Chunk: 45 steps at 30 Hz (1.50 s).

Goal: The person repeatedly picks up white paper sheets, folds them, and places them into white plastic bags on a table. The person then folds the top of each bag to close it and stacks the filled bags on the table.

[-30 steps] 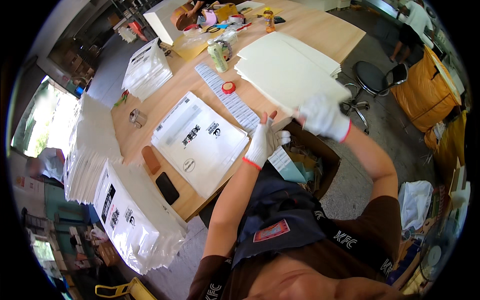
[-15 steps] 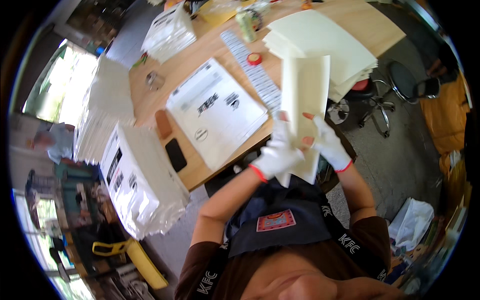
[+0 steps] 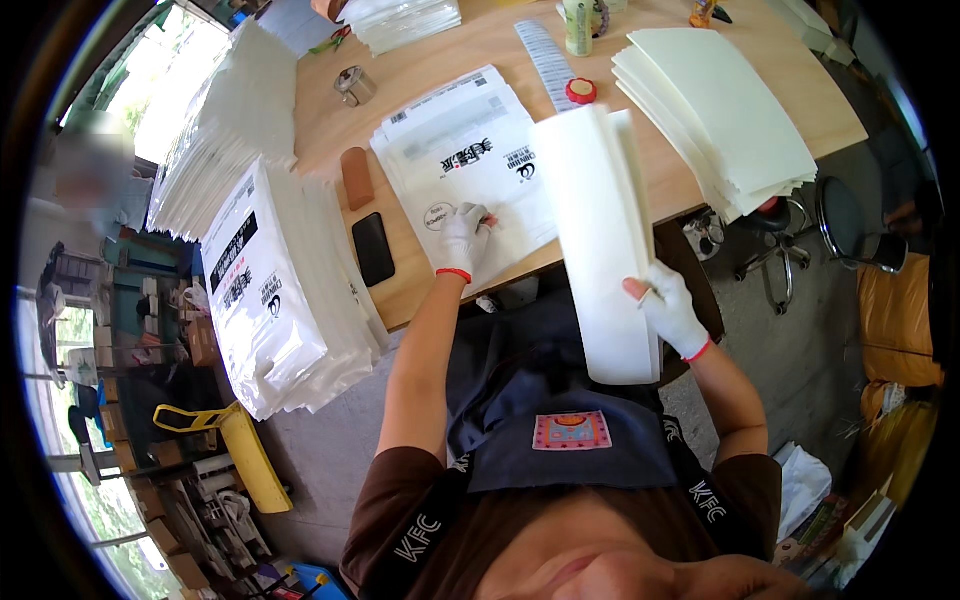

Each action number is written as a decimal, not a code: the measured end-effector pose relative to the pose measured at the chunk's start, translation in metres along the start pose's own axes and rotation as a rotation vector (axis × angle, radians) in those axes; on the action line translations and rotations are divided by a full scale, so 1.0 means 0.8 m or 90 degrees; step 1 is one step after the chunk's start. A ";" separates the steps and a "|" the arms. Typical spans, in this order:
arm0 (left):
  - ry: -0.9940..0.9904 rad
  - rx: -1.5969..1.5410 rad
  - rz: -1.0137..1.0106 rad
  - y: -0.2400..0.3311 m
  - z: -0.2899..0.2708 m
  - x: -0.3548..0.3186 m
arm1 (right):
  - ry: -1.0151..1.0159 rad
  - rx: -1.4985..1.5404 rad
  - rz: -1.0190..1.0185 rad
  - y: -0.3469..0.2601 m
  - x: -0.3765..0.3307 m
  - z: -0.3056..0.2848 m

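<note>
Since half a second ago, our left hand has let go of the folded cream sheets and moved out to the printed white bags lying on the worktop. Our right hand now carries the cream sheets alone.

Nearest to us, the right hand, in a white glove with a red cuff, has its grip closed on the right edge of the cream sheets, thumb on the near face and fingers behind. The bundle stands nearly upright in front of the dark apron, its lower end over the lap and its upper end over the near worktop edge.

Further out, the gloved left hand rests flat on the near left corner of the topmost printed bag. Its fingers are spread and pressed down; the grip encloses nothing.

Left of that hand lie a black phone and a brown block. Beyond the worktop's left end, a tall stack of printed bags stands beside further white stacks.

On the right half of the worktop lies a flat stack of cream sheets. Between it and the printed bags are a red tape roll and a long ruler. At the far side stand a small metal tin and a green can.
</note>
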<state>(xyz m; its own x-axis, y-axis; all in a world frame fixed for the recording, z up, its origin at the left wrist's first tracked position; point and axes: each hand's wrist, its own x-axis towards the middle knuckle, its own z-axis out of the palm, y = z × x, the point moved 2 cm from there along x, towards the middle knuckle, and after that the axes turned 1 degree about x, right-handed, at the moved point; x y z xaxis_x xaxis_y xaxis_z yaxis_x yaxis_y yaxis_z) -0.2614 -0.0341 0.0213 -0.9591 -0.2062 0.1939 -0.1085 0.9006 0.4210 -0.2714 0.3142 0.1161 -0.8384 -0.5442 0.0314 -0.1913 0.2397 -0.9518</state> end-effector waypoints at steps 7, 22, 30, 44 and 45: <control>-0.039 -0.562 -0.188 -0.039 -0.056 0.065 | -0.227 -0.527 -0.062 -0.039 0.041 0.053; 0.144 -0.274 0.218 0.214 -0.097 -0.047 | -0.218 0.481 0.218 0.056 0.134 0.114; 0.174 -0.248 0.156 0.226 -0.107 -0.058 | -0.085 -0.712 -0.403 0.043 0.097 0.157; 0.166 0.029 -0.011 0.059 -0.018 -0.298 | -0.189 -0.737 -0.029 0.029 -0.024 0.090; 0.212 0.004 -0.098 0.055 -0.033 -0.307 | -0.188 -0.726 -0.093 0.026 -0.031 0.092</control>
<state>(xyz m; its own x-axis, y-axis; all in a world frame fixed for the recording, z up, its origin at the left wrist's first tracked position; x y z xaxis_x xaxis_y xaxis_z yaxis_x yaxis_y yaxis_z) -0.0237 0.0457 0.0158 -0.7936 -0.4520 0.4073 -0.2474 0.8513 0.4627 -0.2173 0.2737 0.0729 -0.6488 -0.7549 -0.0962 -0.7454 0.6559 -0.1195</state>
